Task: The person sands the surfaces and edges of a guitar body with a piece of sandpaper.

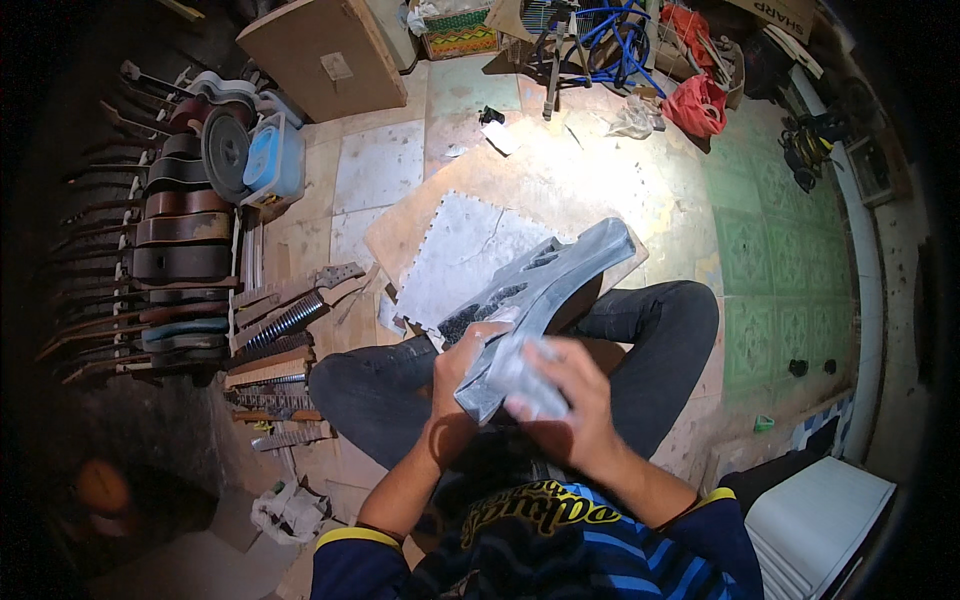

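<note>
A grey, dusty electric guitar body [560,285] stands on its edge over my lap, slanting from near my waist up to the far right. Hollowed cavities show along its left face. My left hand [468,350] grips its near left side, the fingers partly hidden behind the edge. My right hand [568,395] presses a pale grey piece of sandpaper [528,378] against the near end of the edge. Both the right hand and the sandpaper are smeared by motion.
Beneath the body lie a white foam mat [450,250] and a brown board. Several guitars [185,230] line the left wall, with guitar necks and files [285,325] beside my left knee. A clear tub [275,160], red bag [695,105] and white case [820,515] stand around.
</note>
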{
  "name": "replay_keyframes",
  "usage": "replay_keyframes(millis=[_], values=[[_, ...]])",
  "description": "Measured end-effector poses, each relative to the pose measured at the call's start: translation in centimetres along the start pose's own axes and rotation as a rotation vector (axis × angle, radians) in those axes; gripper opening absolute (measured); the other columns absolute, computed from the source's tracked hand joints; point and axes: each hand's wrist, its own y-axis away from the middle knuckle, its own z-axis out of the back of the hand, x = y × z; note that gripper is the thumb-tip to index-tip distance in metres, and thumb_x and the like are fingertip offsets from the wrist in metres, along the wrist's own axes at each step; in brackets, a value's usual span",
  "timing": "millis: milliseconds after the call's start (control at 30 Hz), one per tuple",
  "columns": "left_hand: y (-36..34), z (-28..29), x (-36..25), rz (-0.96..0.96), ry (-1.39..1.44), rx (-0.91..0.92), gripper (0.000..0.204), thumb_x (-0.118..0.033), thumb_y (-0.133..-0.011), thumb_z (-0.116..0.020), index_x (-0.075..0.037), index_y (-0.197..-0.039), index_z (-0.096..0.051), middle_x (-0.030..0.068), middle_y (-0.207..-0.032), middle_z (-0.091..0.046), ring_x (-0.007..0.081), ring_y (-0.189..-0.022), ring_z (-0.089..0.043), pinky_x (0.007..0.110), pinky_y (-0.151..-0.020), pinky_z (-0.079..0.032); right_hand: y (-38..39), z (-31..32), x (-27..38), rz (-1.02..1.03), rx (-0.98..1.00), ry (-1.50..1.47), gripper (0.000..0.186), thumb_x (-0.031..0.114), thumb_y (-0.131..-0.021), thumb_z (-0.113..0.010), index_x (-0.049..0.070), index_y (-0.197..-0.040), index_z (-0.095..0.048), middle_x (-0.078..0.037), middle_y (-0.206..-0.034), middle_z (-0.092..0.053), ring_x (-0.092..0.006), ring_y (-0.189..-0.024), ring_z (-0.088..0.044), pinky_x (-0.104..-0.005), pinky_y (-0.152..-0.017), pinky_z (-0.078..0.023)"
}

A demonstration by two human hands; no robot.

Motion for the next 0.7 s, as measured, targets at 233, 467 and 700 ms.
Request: replay_keyframes(millis=[233,467,700], values=[[0.0,-0.5,-0.6,-0.047,0.028,0.023,0.034,-0.017,-0.088,-0.079,-0.005,-0.118,-0.069,0.0128,-0.104,-0.076,0.0188,-0.096,-0.074,0.033,-0.084,-0.057,0.5,0.8,2.5,0.068,0.115,0.084,0.05,0.015,-0.086,-0.08,0.006,-0.134,-0.069,-0.02,-0.12,-0.068,-0.0365,-0.115,-0.062,-0.043,-0.099,-0.049],[-1.3,-0.8,-2.4,0.032,-0.012,-0.029,0.032,-0.016,-0.088,-0.076,-0.005,-0.117,-0.068,0.014,-0.096,-0.076,0.017,-0.091,-0.074,0.034,-0.08,-0.056,-1.7,1.6,1.2,-0.063,0.045,0.028,0.053,0.008,-0.081,-0.083,0.004,-0.132,-0.069,-0.02,-0.121,-0.068,-0.033,-0.107,-0.067,-0.0383,-0.096,-0.052],[-2.3,-1.4,-2.7,-0.016,-0.022,-0.024,0.032,-0.015,-0.086,-0.075,-0.007,-0.117,-0.068,0.0166,-0.093,-0.076,0.0229,-0.088,-0.077,0.036,-0.075,-0.057,-3.8,2.4,2.5,-0.11,0.057,-0.011,0.057,0.008,-0.077,-0.085,0.011,-0.132,-0.071,-0.021,-0.121,-0.067,-0.0364,-0.106,-0.066,-0.0435,-0.092,-0.052]])
